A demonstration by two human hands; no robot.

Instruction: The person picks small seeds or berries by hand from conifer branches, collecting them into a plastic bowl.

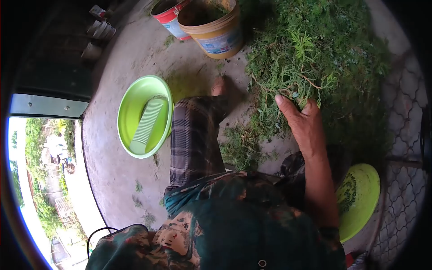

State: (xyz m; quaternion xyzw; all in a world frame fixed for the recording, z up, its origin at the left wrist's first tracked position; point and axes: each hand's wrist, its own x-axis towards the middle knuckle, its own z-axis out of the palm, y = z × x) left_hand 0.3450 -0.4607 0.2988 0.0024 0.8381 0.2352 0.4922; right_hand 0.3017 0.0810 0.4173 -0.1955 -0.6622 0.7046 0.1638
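Observation:
My right hand [302,119] is closed round a green conifer sprig [299,67] with thin brown stems, over the near edge of a large heap of cut branches [351,49]. Its thumb points up and to the left. Small pale bluish cones show among the twigs. A green basin [360,198] lies to the right of my forearm, with small dark bits in it. My left hand is out of sight; only the patterned left sleeve shows at the bottom.
On the floor at left stands a lime basin [127,105] with a ridged washboard [148,121] inside. A yellow bucket [216,33] and a red-and-white bucket [170,20] stand at the top. Loose green bits are scattered on the concrete. My knee is between basin and heap.

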